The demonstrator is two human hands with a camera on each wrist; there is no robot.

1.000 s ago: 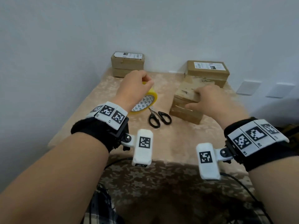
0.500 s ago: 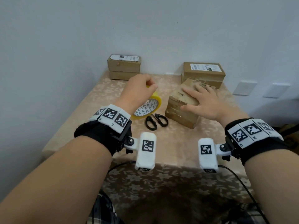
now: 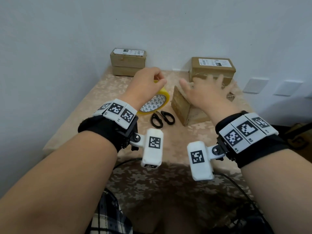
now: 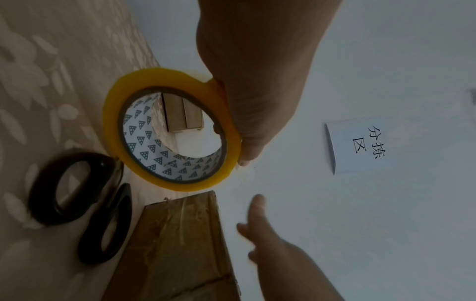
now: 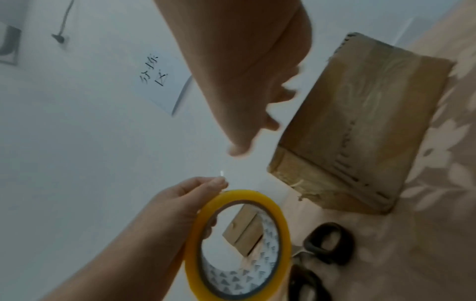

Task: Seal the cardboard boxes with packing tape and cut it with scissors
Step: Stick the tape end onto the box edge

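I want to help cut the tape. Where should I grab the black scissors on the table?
Take the scissors by the two black handle loops. They lie flat on the table, loops pointing toward the person, blades tucked away under the yellow tape roll. So come from the near side, from above, and slip your fingers into the loops, probably sliding them out gently.
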